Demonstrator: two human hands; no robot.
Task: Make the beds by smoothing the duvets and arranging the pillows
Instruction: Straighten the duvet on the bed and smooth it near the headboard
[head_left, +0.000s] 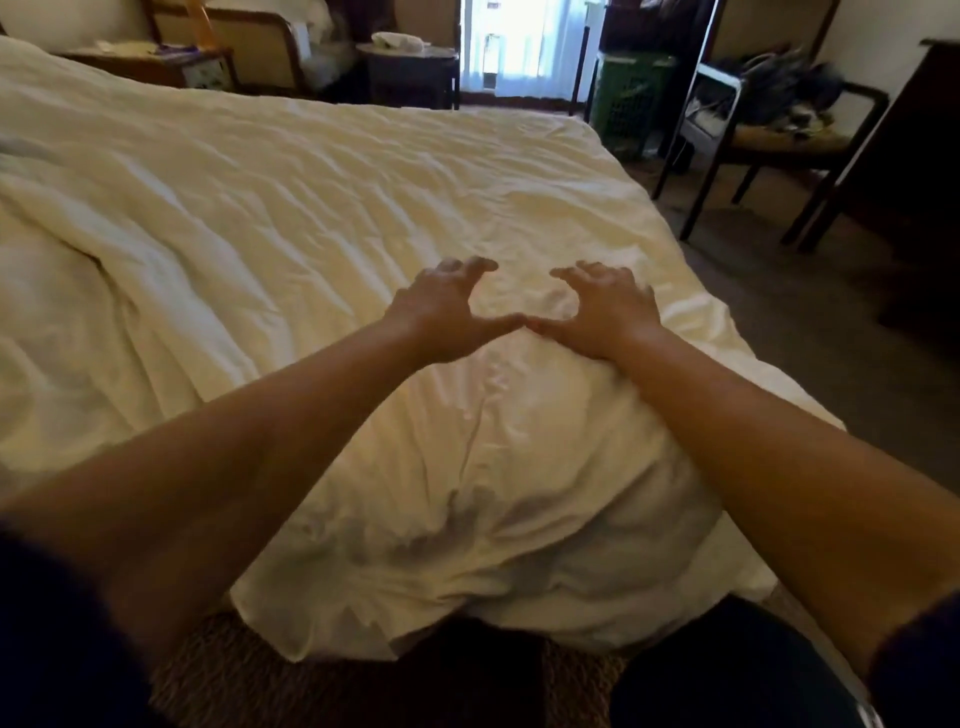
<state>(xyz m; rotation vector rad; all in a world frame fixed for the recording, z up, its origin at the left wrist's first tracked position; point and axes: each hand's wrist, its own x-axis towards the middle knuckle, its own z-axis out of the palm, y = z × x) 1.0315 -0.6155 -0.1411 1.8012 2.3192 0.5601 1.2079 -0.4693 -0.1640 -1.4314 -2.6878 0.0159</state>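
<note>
A cream white duvet (291, 208) covers the whole bed, creased in long ripples and bunched into a thick fold at the left. Its near corner bulges over the bed's edge right in front of me. My left hand (447, 312) and my right hand (605, 306) lie side by side on the duvet near the bed's right edge, palms down. Their fingers are spread and slightly bent, and the two thumb tips nearly touch. Neither hand holds any cloth. A white pillow (67, 23) shows at the far left by the headboard.
A wooden nightstand (156, 65) and a second bed (291, 36) stand beyond the far side. A bright window (524, 47) is at the back. A green laundry basket (631, 101) and a dark chair (779, 135) piled with things stand on the carpet to the right.
</note>
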